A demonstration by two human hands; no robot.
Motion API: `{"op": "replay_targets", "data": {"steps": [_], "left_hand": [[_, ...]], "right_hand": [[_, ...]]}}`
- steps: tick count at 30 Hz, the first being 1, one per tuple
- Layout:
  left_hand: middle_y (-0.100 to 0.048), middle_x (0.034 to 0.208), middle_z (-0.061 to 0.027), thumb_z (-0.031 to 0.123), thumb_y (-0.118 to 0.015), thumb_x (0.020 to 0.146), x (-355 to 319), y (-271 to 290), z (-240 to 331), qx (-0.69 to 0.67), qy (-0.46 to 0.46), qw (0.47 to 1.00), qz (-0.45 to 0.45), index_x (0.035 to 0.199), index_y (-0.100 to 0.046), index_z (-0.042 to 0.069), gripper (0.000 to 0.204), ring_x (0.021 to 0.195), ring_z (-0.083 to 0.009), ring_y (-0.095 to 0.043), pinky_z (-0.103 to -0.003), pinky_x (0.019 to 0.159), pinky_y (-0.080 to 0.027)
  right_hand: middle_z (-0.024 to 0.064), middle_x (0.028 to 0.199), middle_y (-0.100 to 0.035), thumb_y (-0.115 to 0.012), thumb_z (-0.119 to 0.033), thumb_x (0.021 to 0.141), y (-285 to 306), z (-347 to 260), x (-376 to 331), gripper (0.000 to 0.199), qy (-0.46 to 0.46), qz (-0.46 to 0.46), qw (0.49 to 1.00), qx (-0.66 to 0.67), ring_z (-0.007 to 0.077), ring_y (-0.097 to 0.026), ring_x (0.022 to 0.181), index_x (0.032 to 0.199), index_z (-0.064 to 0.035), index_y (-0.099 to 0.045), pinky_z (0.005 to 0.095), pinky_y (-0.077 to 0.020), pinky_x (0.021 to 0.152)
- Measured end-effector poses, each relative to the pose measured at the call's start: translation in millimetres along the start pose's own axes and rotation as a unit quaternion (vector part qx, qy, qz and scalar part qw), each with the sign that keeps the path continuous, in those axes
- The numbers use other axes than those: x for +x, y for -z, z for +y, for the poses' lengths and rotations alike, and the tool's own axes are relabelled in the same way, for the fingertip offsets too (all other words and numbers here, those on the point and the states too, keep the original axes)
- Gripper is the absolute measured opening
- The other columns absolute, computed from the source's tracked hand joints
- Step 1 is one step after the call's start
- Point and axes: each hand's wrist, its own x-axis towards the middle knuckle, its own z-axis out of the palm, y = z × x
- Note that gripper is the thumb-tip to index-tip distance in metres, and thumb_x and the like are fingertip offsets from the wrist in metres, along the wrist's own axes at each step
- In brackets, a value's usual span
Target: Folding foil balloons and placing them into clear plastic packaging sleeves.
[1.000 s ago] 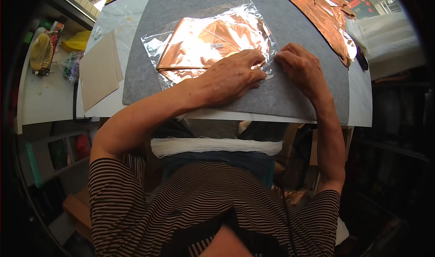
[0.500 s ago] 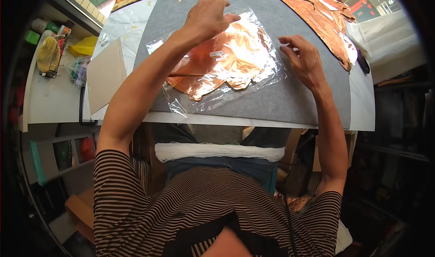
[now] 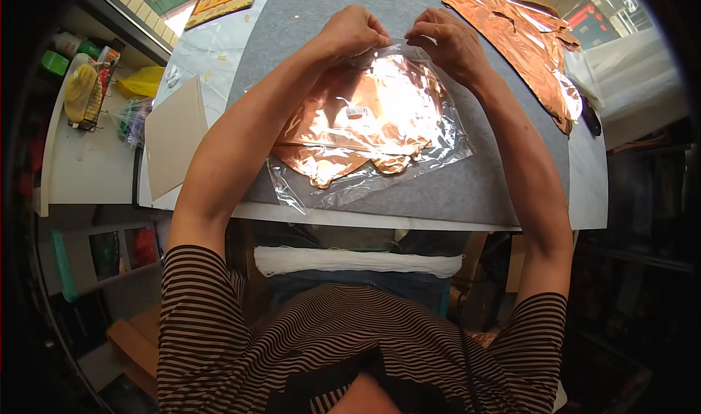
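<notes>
A clear plastic bag (image 3: 431, 167) lies on the grey mat, with folded, shiny copper-coloured foil (image 3: 321, 125) inside it. A small white label (image 3: 358, 112) sits near the middle of the bag. At the bag's far edge my left hand (image 3: 354, 33) is closed, thumb and fingers pinching the plastic. Close to its right, my right hand (image 3: 451, 45) pinches the same edge, its fingertips a short gap from the left ones. The plastic between the fingertips is thin and hard to make out.
The grey mat (image 3: 511, 188) covers much of the white table. More copper-coloured foil (image 3: 511, 49) lies at the far right, near a black-handled object (image 3: 591, 122). A beige board (image 3: 174, 136) lies at the left. A bundle of white string (image 3: 358, 261) rests across my lap.
My right hand has moved up and left from beside the bag to its far edge. My left hand has shifted slightly right and down, and its fingers have closed on the edge.
</notes>
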Motion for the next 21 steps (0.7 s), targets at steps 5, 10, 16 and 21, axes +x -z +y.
{"op": "replay_targets", "data": {"steps": [5, 10, 16, 21], "left_hand": [[-0.075, 0.081, -0.0089, 0.023, -0.079, 0.083, 5.8, 7.6, 1.4, -0.094, 0.023, 0.991, -0.092, 0.09, -0.078, -0.003, 0.026, 0.071, -0.0157, -0.066, -0.03, 0.07, -0.053], [-0.069, 0.077, -0.0075, 0.026, -0.072, 0.089, 8.0, -0.6, 9.9, -0.047, -0.063, 0.995, -0.069, 0.09, -0.073, -0.003, 0.029, 0.066, -0.0143, -0.063, -0.03, 0.062, -0.052], [-0.067, 0.075, -0.0057, 0.028, -0.069, 0.092, 8.3, -2.8, 13.9, -0.044, -0.03, 0.998, -0.035, 0.087, -0.072, -0.001, 0.029, 0.064, -0.0136, -0.06, -0.03, 0.059, -0.049], [-0.07, 0.078, -0.0082, 0.024, -0.069, 0.096, 7.4, -5.5, 12.1, -0.067, -0.038, 0.995, -0.064, 0.086, -0.073, -0.003, 0.028, 0.064, -0.0125, -0.06, -0.028, 0.06, -0.05]], "right_hand": [[0.0013, 0.098, -0.069, -0.074, -0.011, 0.087, -3.6, -2.4, -6.5, 0.01, 0.033, 0.05, 0.998, -0.001, 0.0231, -0.068, 0.09, 0.095, -0.0105, -0.07, 0.035, -0.0539, 0.076], [0.0018, 0.098, -0.07, -0.074, -0.011, 0.087, 1.8, -6.3, -11.3, 0.011, -0.013, 0.044, 0.999, 0.01, 0.024, -0.07, 0.085, 0.095, -0.0099, -0.067, 0.035, -0.0552, 0.073], [0.0061, 0.106, -0.073, -0.073, -0.014, 0.092, 4.3, 4.4, -24.2, 0.016, -0.17, 0.003, 0.981, 0.094, 0.0196, -0.072, 0.091, 0.105, -0.0056, -0.069, 0.0303, -0.0568, 0.08], [0.0066, 0.1, -0.074, -0.07, -0.015, 0.095, 3.2, 2.7, -28.8, 0.025, -0.195, 0.032, 0.951, 0.239, 0.0168, -0.071, 0.089, 0.116, -0.0024, -0.07, 0.0308, -0.0575, 0.08]]}}
